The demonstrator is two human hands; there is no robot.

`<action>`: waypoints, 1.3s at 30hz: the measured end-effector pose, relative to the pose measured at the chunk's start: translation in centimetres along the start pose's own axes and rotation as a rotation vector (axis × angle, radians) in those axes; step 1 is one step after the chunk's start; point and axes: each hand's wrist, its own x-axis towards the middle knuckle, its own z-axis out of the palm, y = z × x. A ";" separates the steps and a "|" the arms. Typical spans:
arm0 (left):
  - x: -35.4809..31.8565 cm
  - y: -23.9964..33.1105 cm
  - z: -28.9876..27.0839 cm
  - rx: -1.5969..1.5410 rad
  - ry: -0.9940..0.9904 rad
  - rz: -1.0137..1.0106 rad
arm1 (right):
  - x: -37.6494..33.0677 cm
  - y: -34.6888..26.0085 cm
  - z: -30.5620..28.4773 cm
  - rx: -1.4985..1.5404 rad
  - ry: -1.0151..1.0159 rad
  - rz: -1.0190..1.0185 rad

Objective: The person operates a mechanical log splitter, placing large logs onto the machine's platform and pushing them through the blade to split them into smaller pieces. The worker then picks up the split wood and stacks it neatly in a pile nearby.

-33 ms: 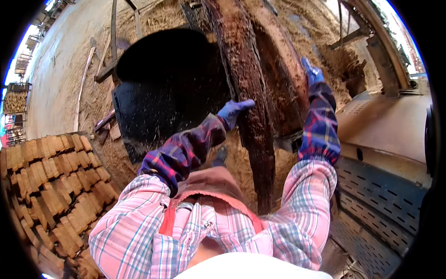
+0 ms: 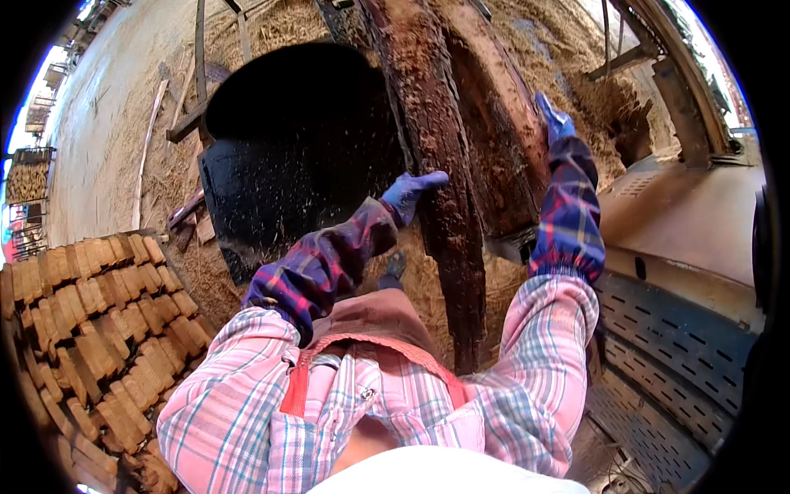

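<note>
Bark-edged timber steadied between two gloved hands

A long, dark reddish-brown timber slab with rough bark edges (image 2: pixel 436 140) is set lengthwise ahead of the body, its narrow end pointed back toward the brown apron (image 2: pixel 370 317); beside it, on the right, a broad timber piece with a paler, pinkish-brown upper face (image 2: pixel 498 66) is seen. The left hand, in a blue-violet glove (image 2: pixel 407 196), is placed at the left edge of the dark slab, with the thumb laid across its top; whether the fingers are curled beneath cannot be told. The right hand, gloved alike (image 2: pixel 558 123), is held open, its fingers stretched along the outer edge of the paler piece.

By judgement, the step in hand is the steadying of the timber from both sides; it is best done with even pressure from each hand, so that neither piece is twisted; the left thumb is best left on top, where slipping can be felt early; the right palm should be laid flat, as splinters may be met along the rough edge; the narrow end should be turned clear of the apron, since cloth could be snagged; firm footing is called for, as the floor is strewn with yellowish-brown sawdust (image 2: pixel 276 33).
</note>
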 end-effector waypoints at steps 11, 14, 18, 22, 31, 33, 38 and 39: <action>-1.5 1.9 2.3 0.001 0.083 0.068 | 0.6 -1.7 3.1 0.484 -0.235 0.197; -0.8 1.4 1.5 0.032 0.105 0.083 | 0.8 -2.3 3.3 0.587 -0.251 0.247; -0.6 1.2 1.5 0.020 0.109 0.081 | 1.0 -2.3 3.4 0.691 -0.252 0.309; -1.0 1.1 1.9 0.060 0.110 0.173 | 1.0 -2.2 3.5 0.844 -0.239 0.367; -11.1 -1.4 3.3 -0.115 0.376 0.246 | 2.0 -2.9 4.1 1.335 -0.180 0.537; -13.5 -1.5 -0.5 0.055 0.637 0.383 | 2.2 -3.0 4.2 1.423 -0.167 0.574; -20.7 15.9 -10.2 0.260 1.082 0.622 | 2.0 -3.9 4.7 1.627 -0.151 0.700; -21.9 19.3 -11.9 0.339 1.149 0.629 | 1.6 -4.3 5.1 1.624 -0.174 0.685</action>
